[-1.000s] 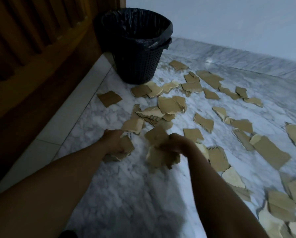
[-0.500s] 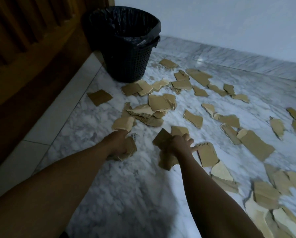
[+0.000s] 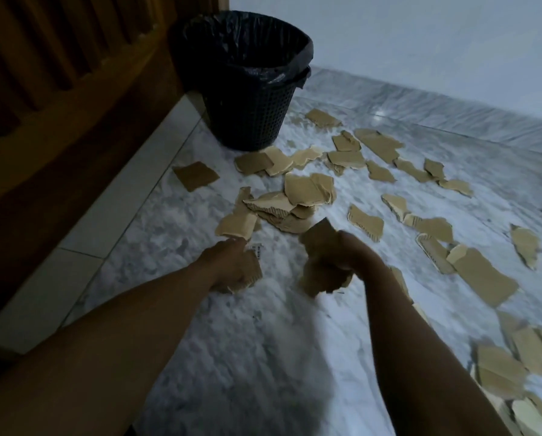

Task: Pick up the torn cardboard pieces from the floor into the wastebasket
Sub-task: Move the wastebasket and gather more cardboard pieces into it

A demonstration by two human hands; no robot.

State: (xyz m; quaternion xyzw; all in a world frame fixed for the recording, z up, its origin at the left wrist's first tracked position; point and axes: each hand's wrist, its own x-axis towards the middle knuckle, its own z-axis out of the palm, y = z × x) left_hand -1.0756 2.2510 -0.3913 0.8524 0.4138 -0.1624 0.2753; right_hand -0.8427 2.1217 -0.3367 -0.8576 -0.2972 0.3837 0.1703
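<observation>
Change since half a second ago: right hand (image 3: 345,254) drawn back, its outstretched fingers now curled in; left hand (image 3: 229,262) reached slightly forward.
Right hand: closed tight round a wad of cardboard pieces (image 3: 317,237).
Left hand: scraps (image 3: 252,273) gripped beneath the palm, one fingertip touching the piece (image 3: 236,225) just ahead.
Wastebasket (image 3: 251,121): well beyond both hands.
Loose pieces (image 3: 483,275): scattered over the floor (image 3: 263,357) ahead and rightward.

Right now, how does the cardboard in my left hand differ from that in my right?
The left bundle barely pokes past the left hand's fingers and shows a printed label. The right bundle sticks out above and below the right hand, no label visible. Both are torn brown cardboard.
</observation>
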